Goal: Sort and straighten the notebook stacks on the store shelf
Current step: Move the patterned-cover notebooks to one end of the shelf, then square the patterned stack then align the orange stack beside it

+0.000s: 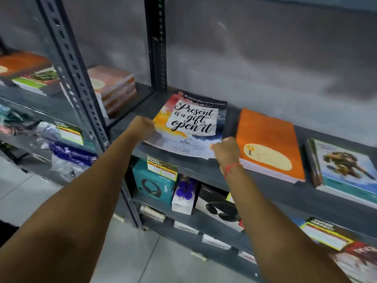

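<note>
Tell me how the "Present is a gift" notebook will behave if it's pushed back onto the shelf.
The "Present is a gift" notebook looks thin and soft-covered, so it will probably flex rather than stay stiff. Its glossy cover should slide easily on the metal shelf. Its front edge overhangs, with the left hand and right hand at its near corners; pushing evenly should keep it straight.

Both hands grip a notebook (189, 123) whose cover reads "Present is a gift, open it", lying on the grey metal shelf (265, 188). The left hand (142, 127) holds the notebook's left edge; the right hand (225, 149) pinches its near right corner, a red thread around that wrist. Just right of this notebook lies an orange notebook stack (269, 144), and farther right a stack with an illustrated blue cover (344, 170). Below it, boxed headphones (155, 184) stand on the lower shelf.
</note>
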A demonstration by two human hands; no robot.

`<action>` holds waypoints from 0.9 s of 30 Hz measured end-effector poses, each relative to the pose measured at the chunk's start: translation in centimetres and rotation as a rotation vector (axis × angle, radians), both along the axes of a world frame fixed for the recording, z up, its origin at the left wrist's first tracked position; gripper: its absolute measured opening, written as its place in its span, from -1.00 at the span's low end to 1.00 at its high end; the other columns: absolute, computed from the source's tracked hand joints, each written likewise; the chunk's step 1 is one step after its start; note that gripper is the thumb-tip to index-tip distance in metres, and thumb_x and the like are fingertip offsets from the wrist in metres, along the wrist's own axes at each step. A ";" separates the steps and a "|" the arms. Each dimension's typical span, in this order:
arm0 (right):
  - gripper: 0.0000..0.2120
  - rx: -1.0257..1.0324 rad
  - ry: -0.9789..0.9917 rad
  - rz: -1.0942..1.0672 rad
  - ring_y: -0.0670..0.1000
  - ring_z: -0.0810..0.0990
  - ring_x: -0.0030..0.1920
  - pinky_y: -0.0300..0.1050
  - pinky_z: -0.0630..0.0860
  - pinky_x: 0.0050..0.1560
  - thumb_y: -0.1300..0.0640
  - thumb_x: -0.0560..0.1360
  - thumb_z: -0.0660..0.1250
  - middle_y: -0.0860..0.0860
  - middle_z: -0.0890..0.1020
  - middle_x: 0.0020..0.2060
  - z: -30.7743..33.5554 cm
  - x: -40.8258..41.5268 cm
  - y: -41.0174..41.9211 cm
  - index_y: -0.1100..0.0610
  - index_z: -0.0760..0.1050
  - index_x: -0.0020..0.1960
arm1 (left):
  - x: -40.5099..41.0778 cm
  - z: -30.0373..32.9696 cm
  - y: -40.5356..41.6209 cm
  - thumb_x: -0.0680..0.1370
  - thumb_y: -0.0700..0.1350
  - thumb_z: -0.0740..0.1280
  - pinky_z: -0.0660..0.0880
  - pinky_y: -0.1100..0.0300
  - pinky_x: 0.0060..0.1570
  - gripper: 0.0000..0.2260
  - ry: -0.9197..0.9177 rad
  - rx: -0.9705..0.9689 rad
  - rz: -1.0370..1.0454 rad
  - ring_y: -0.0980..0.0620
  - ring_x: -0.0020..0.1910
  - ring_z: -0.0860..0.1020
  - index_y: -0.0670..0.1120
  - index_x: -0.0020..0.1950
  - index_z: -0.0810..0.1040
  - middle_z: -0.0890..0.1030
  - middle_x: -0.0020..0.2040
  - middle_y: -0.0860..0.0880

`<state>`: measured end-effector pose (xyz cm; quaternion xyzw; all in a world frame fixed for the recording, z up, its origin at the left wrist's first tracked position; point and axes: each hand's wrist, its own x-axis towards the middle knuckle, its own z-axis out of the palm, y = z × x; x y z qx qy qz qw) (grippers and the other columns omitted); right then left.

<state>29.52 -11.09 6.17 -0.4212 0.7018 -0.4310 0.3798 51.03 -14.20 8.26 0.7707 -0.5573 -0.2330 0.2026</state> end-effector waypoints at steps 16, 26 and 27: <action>-0.41 -0.109 -0.097 0.138 0.06 0.30 0.42 -0.20 0.27 0.23 -0.12 0.57 0.03 0.04 0.22 0.50 -3.0 1.9 4.0 -0.02 -0.08 0.53 | 0.9 -4.8 1.6 0.61 -0.07 0.12 0.22 0.05 0.48 -0.63 1.029 -0.241 0.167 0.02 0.38 0.41 -0.12 0.40 0.41 0.44 0.41 -0.04; -0.35 -0.106 -0.185 0.191 0.02 0.04 0.53 -0.03 0.06 0.47 -0.13 0.56 0.05 -0.08 0.00 0.54 -2.9 1.3 3.7 -0.05 -0.19 0.52 | 1.7 -5.8 1.9 0.63 -0.04 0.10 0.23 0.12 0.45 -0.59 1.089 -0.275 0.104 0.05 0.32 0.42 -0.09 0.46 0.31 0.47 0.26 0.06; -0.36 -0.101 -0.187 0.198 0.02 0.04 0.53 -0.01 0.05 0.48 -0.14 0.56 0.03 -0.08 0.01 0.54 -2.9 1.5 3.6 -0.06 -0.18 0.52 | 1.6 -5.9 2.0 0.62 -0.03 0.11 0.24 0.13 0.45 -0.59 1.105 -0.284 0.123 0.03 0.34 0.42 -0.10 0.46 0.32 0.48 0.28 0.04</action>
